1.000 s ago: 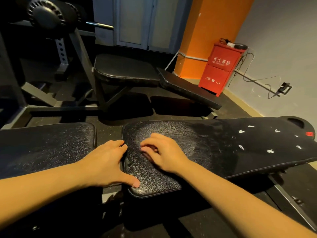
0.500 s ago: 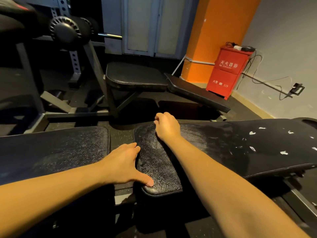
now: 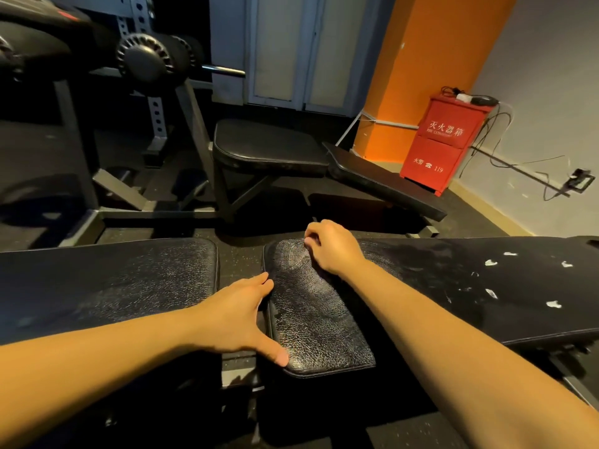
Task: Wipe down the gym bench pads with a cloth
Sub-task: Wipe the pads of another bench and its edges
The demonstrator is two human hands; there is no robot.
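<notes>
The left hand (image 3: pixel 240 314) lies open, bracing the near-left edge of the back pad (image 3: pixel 311 319). The right hand (image 3: pixel 330 246) curls at the far edge, any cloth hidden. Wipe swirls mark this end, while the white flecks (image 3: pixel 552 304) further right look undone.

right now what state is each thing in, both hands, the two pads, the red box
left hand, open, fingers against the long pad's end, thumb on its near corner
right hand, fingers curled at the long pad's far edge, cloth not visible
long pad, cracked, swirled wipe marks, white flecks further right
short pad, cracked, scuffed
red box, upright, closed
</notes>
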